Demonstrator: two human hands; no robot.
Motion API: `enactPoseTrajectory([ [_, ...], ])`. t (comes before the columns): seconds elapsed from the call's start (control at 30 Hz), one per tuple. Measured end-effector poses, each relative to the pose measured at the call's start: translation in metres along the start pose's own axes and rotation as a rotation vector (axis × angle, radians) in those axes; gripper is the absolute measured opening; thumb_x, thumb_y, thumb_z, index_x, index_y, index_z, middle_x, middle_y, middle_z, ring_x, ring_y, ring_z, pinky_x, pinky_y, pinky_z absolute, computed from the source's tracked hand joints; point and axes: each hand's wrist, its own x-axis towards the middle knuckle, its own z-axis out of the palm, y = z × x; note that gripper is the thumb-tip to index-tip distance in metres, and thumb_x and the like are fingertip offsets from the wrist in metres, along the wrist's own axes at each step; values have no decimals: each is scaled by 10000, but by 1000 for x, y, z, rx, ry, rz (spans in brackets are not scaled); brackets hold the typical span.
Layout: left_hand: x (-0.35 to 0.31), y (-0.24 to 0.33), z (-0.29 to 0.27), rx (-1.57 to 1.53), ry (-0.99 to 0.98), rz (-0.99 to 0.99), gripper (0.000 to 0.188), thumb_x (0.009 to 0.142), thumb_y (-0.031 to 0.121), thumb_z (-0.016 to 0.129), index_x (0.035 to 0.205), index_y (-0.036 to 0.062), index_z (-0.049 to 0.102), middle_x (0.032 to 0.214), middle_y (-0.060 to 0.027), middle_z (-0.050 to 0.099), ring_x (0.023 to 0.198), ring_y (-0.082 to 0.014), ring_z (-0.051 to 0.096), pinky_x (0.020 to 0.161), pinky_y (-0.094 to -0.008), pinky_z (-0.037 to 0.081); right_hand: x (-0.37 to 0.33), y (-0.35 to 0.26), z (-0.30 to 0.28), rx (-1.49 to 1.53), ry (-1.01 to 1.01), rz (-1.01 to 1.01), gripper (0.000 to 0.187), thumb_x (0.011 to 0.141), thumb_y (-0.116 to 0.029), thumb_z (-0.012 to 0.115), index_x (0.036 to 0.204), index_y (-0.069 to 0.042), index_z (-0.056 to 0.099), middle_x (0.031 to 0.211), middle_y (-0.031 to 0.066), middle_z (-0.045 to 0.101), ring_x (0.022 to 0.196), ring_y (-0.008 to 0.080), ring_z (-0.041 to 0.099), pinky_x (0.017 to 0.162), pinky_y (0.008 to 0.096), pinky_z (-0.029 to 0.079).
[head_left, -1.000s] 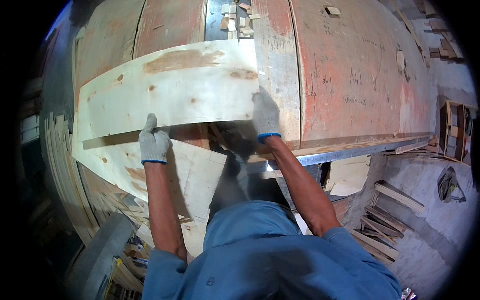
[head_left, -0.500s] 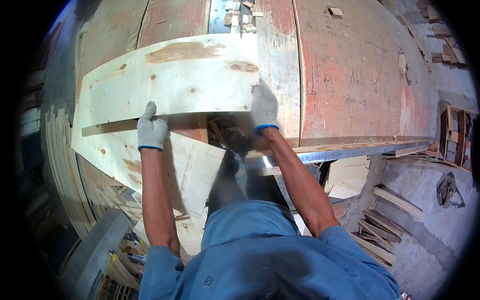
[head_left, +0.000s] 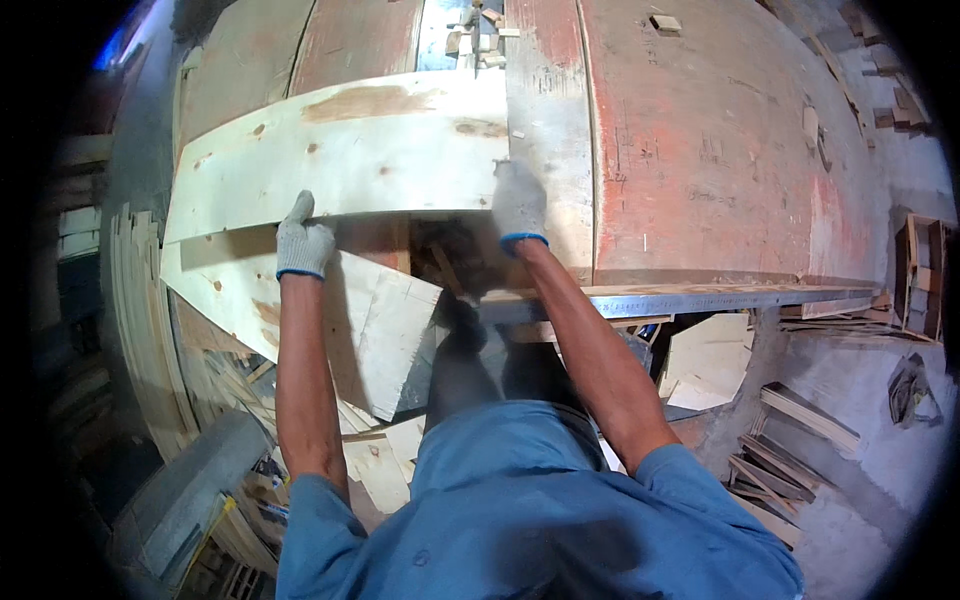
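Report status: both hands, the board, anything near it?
Left hand gripping board, thumb on top. Right hand at its right end, grip blurred. Lower sheet partly beneath. Wood blocks beyond far edge.

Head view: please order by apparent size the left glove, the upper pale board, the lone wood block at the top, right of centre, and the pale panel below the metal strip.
Largest to smallest:
1. Upper pale board
2. Pale panel
3. Left glove
4. Lone wood block
Distances differ, so real sizes may order differently.
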Motion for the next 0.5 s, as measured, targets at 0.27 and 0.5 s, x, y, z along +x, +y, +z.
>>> enactPoseTrajectory([
  [0.27,-168,109,24,-625,90,-538,174,1013,210,654,1063,54,713,699,9,605,481,-79,477,409,-252,350,-58,50,-70,160,-152,-203,358,981,-262,481,1078,23,673,1060,209,702,949,325,689,872,405,522],
  [0.5,-317,144,105,-939,-297,-774,407,1058,207,550,1337,-85,508,1294,-226,591,1176,-288,616,1008,-411,542,-87,99,-199,177,4,118,283,1029,-249,542,1054,-20,706,944,89,734,802,164,681,718,321,552],
])
